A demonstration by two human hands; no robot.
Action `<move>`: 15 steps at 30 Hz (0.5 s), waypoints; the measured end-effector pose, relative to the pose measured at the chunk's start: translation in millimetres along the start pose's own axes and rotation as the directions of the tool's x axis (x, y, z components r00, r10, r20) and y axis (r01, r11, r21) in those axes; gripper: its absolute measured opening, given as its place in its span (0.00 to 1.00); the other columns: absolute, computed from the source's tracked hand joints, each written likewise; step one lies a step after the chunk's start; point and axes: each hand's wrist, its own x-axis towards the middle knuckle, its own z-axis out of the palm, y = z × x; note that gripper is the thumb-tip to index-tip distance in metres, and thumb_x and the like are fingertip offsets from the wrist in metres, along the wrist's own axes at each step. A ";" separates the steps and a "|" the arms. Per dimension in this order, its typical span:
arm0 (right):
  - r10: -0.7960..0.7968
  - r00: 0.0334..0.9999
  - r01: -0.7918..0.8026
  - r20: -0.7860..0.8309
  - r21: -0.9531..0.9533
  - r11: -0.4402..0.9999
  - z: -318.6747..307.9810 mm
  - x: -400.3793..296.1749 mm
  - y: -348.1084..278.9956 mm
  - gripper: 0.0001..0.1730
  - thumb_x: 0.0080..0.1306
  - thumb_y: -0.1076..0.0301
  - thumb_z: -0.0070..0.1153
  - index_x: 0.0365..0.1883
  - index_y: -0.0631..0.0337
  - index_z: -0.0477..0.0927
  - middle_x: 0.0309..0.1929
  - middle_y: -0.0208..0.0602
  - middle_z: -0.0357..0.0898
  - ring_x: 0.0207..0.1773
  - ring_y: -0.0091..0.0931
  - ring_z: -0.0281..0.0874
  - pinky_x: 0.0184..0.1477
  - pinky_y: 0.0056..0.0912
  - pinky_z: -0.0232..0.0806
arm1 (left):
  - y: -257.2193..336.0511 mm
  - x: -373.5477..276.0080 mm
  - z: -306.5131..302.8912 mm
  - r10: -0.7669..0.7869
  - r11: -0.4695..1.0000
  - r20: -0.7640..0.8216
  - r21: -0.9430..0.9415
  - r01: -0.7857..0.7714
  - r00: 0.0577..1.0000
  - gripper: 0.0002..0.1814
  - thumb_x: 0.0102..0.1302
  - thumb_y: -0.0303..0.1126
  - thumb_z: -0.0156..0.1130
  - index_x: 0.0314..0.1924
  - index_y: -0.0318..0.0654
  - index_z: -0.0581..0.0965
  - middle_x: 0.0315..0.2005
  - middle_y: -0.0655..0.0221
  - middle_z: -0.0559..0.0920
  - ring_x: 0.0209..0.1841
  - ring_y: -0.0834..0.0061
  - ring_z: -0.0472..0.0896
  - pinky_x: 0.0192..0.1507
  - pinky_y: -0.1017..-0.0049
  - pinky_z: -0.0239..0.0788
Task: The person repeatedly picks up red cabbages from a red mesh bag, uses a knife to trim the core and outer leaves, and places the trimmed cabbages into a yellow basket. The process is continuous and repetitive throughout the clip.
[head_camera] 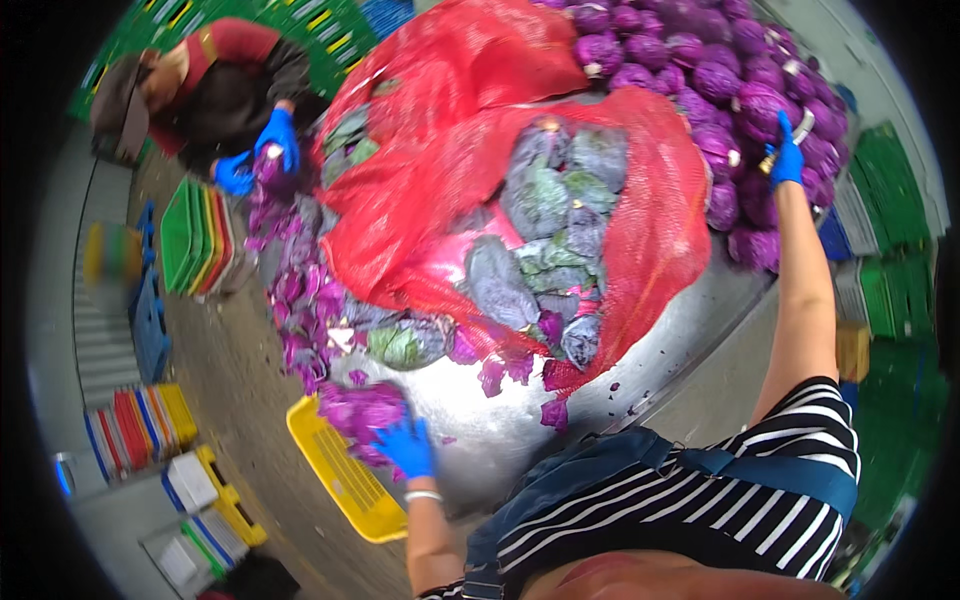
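Observation:
My left hand (409,448), in a blue glove, rests with fingers spread against a heap of loose purple cabbage leaves (363,409) at the edge of the metal table (465,409). Up at the right, my gloved right hand (787,156) reaches onto a big pile of peeled red cabbages (716,80). A small knife (805,126) with a pale curved blade appears to be held in it, partly covered by the fingers. Its index finger lies close to a cabbage (760,110); contact is unclear. Between my hands, a red mesh sack (664,217) lies open around unpeeled cabbages (538,201).
Below the table's left edge is a yellow plastic basket (346,476). Across the table a co-worker (225,105) in blue gloves holds a red cabbage (271,166). Trimmed leaves (300,300) line the left edge. Stacked crates (196,240) stand on the floor.

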 end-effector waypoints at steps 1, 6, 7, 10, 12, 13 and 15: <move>0.072 0.991 -0.087 -0.112 -0.133 0.987 11.3 15.7 9.8 0.21 0.61 0.41 0.68 0.39 0.48 0.88 0.24 0.32 0.72 0.21 0.26 0.67 0.24 0.31 0.65 | -32.7 3.7 -3.3 -0.134 0.991 -0.023 0.000 0.134 0.991 0.32 0.71 0.60 0.52 0.63 0.45 0.76 0.60 0.48 0.75 0.70 0.35 0.61 0.68 0.30 0.45; -0.329 0.929 0.090 -0.166 -0.764 0.639 -67.6 139.6 3.3 0.26 0.58 0.42 0.69 0.43 0.54 0.89 0.31 0.33 0.85 0.25 0.26 0.77 0.31 0.36 0.70 | -51.6 77.9 -42.0 -0.362 0.911 -0.246 -0.296 0.286 0.899 0.30 0.69 0.44 0.63 0.67 0.39 0.73 0.65 0.49 0.72 0.68 0.45 0.67 0.69 0.47 0.56; -0.456 0.885 0.185 -0.099 -0.823 0.537 -31.4 117.2 16.0 0.26 0.58 0.43 0.69 0.46 0.54 0.89 0.31 0.33 0.86 0.24 0.24 0.76 0.29 0.34 0.69 | -63.1 84.1 -54.1 -0.323 0.921 -0.433 -0.347 0.176 0.841 0.28 0.69 0.40 0.64 0.66 0.37 0.73 0.65 0.49 0.72 0.68 0.48 0.69 0.69 0.51 0.59; -0.315 0.940 0.339 0.128 -0.452 0.825 35.9 41.7 -42.7 0.17 0.65 0.57 0.66 0.49 0.55 0.88 0.36 0.30 0.87 0.22 0.18 0.71 0.27 0.24 0.65 | 50.0 135.6 -99.9 -0.196 0.612 -0.401 -0.763 -0.208 0.895 0.21 0.68 0.27 0.64 0.61 0.32 0.77 0.61 0.51 0.78 0.64 0.57 0.75 0.67 0.63 0.64; -0.245 0.893 0.367 0.376 -0.295 0.882 87.4 -26.9 -74.3 0.16 0.68 0.63 0.62 0.52 0.57 0.85 0.39 0.28 0.87 0.25 0.15 0.71 0.27 0.20 0.62 | 132.0 160.2 -112.7 -0.003 0.376 -0.417 -0.843 -0.385 0.909 0.19 0.69 0.25 0.63 0.59 0.32 0.79 0.57 0.53 0.81 0.61 0.59 0.78 0.65 0.64 0.67; -0.175 0.843 0.312 0.510 -0.197 0.930 117.6 -82.6 -83.8 0.17 0.69 0.64 0.60 0.55 0.59 0.84 0.40 0.27 0.87 0.27 0.15 0.72 0.27 0.19 0.60 | 169.9 168.8 -122.8 0.104 0.272 -0.454 -0.843 -0.464 0.885 0.17 0.69 0.25 0.62 0.57 0.32 0.79 0.56 0.54 0.82 0.59 0.60 0.80 0.64 0.65 0.68; -0.007 0.659 0.266 0.752 -0.224 0.938 155.2 -159.9 -79.8 0.20 0.71 0.65 0.55 0.58 0.64 0.79 0.50 0.35 0.87 0.35 0.18 0.79 0.38 0.22 0.73 | 243.7 188.4 -142.7 0.222 0.129 -0.406 -0.889 -0.440 0.886 0.17 0.69 0.26 0.64 0.56 0.32 0.80 0.52 0.56 0.84 0.55 0.63 0.83 0.59 0.68 0.73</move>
